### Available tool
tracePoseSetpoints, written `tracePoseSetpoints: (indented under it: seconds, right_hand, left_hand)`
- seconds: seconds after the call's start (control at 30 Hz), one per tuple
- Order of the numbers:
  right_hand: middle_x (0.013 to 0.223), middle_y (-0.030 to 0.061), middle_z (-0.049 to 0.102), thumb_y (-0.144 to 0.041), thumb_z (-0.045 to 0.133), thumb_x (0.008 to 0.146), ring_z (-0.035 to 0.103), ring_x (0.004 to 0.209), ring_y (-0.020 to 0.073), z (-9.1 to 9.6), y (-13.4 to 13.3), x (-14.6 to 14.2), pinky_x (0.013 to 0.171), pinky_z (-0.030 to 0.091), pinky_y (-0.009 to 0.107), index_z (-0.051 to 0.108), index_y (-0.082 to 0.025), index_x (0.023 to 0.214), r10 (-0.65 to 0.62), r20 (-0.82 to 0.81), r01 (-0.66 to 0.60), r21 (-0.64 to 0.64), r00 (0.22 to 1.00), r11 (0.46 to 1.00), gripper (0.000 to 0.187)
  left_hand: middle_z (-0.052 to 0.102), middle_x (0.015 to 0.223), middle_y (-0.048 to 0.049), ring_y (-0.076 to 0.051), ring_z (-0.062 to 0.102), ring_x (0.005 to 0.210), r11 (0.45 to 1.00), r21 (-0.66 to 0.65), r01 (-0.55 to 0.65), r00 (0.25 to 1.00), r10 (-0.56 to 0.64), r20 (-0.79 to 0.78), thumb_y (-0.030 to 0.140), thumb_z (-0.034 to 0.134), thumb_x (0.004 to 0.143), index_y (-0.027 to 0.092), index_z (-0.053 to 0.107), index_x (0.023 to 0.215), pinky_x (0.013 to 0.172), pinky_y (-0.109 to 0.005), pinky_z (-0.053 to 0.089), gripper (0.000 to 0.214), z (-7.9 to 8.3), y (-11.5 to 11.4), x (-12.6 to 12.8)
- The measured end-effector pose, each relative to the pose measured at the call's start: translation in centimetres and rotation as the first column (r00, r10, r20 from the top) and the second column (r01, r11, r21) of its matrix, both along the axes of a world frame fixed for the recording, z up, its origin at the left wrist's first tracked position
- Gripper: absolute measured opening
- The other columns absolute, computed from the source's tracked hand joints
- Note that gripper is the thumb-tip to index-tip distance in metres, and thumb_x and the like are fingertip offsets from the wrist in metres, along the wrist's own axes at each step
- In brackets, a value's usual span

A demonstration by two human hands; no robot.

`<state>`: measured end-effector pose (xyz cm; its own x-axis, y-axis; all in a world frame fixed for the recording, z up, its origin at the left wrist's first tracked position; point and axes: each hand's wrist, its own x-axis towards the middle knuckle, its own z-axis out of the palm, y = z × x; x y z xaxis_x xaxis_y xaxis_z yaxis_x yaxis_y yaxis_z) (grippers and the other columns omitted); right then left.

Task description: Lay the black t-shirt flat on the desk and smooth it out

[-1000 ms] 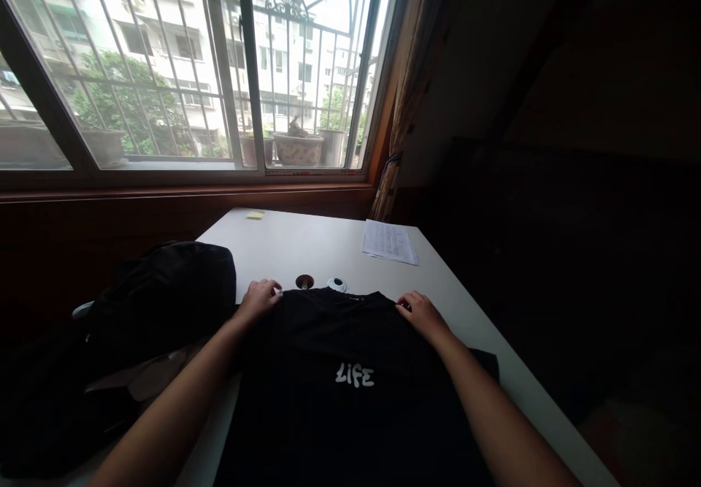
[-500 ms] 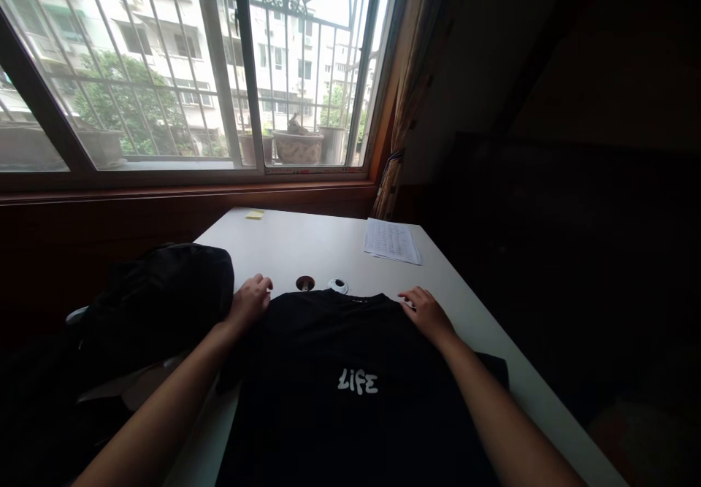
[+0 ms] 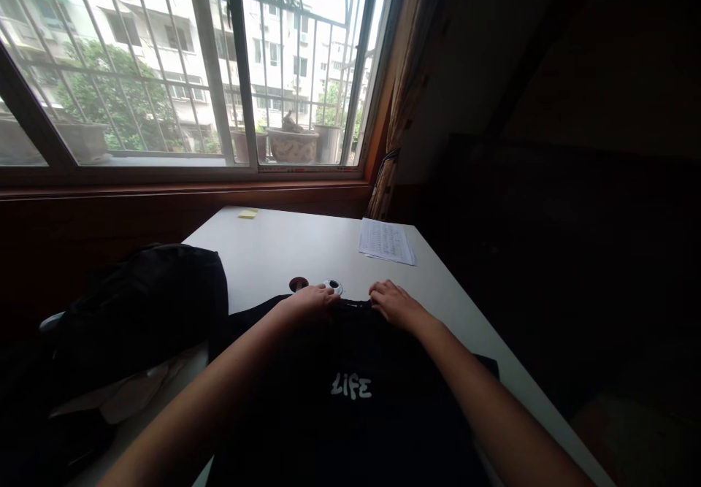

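A black T-shirt (image 3: 350, 418) with white "LIFE" lettering lies spread on the white table (image 3: 274, 246) in front of me. Both my hands are at its collar, close together. My left hand (image 3: 312, 301) has its fingers curled over the collar edge. My right hand (image 3: 393, 303) rests just to the right of it, fingers bent onto the same edge. A brown cable hole (image 3: 299, 283) and its white cap (image 3: 333, 284) sit just beyond my fingertips.
A heap of black fabric (image 3: 142, 304) lies on the table's left side. A printed sheet (image 3: 386, 241) and a yellow sticky note (image 3: 247, 214) lie near the far edge. Behind are a barred window (image 3: 164, 71), a curtain (image 3: 402, 107) and dark room to the right.
Both hands have slid inward from the shirt's shoulders to the middle of the collar. The left one moved furthest, to the right. The camera view shifted slightly.
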<state>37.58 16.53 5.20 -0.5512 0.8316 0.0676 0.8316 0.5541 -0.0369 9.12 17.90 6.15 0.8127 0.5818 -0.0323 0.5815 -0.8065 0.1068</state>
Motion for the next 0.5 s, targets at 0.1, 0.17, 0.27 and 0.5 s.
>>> tracePoseSetpoints:
  seconds: [0.1, 0.17, 0.27, 0.5]
  right_hand:
    - [0.112, 0.0069, 0.064, -0.021, 0.056, 0.096, 0.054, 0.109, 0.0239, 0.5, -0.4, -0.2, 0.094, 0.043, 0.037, 0.064, -0.024, 0.101, 0.015, 0.025, -0.014, -0.014, 1.000, 1.000, 0.010]
    - [0.107, 0.0066, 0.064, -0.023, 0.054, 0.097, 0.055, 0.106, 0.0227, 0.7, -0.7, -0.4, 0.093, 0.043, 0.036, 0.064, -0.024, 0.100, 0.019, 0.036, -0.018, -0.021, 0.999, 1.000, 0.010]
    - [0.103, 0.0075, 0.064, -0.032, 0.058, 0.095, 0.056, 0.104, 0.0245, 1.3, -0.8, -0.4, 0.092, 0.042, 0.038, 0.064, -0.024, 0.100, 0.024, 0.055, -0.023, -0.021, 0.998, 1.000, 0.011]
    - [0.108, 0.0065, 0.067, -0.040, 0.056, 0.095, 0.049, 0.112, 0.0301, 3.5, 0.5, 0.0, 0.100, 0.035, 0.048, 0.066, -0.026, 0.107, 0.045, 0.097, -0.047, 0.016, 0.994, 0.999, 0.021]
  left_hand:
    - [0.066, 0.110, -0.0094, -0.026, 0.062, 0.098, 1.000, 0.005, -0.008, 0.999, 0.008, -0.053, 0.031, 0.080, 0.083, 0.020, 0.067, 0.112, 0.079, -0.034, 0.050, 0.034, 0.5, 0.6, -0.9]
    - [0.067, 0.108, -0.0090, -0.027, 0.062, 0.098, 1.000, 0.011, -0.010, 0.997, 0.011, -0.080, 0.032, 0.080, 0.083, 0.020, 0.069, 0.102, 0.082, -0.034, 0.050, 0.026, 1.0, 0.7, -1.6]
    - [0.067, 0.107, -0.0071, -0.026, 0.062, 0.099, 1.000, 0.014, -0.020, 0.995, 0.021, -0.101, 0.031, 0.080, 0.083, 0.022, 0.070, 0.102, 0.086, -0.035, 0.049, 0.024, 1.7, 0.6, -2.6]
    - [0.059, 0.123, -0.0072, -0.022, 0.061, 0.102, 0.996, 0.019, -0.090, 0.993, 0.091, -0.073, 0.018, 0.077, 0.083, 0.024, 0.058, 0.126, 0.080, -0.028, 0.049, 0.047, 2.7, -0.5, -3.8]
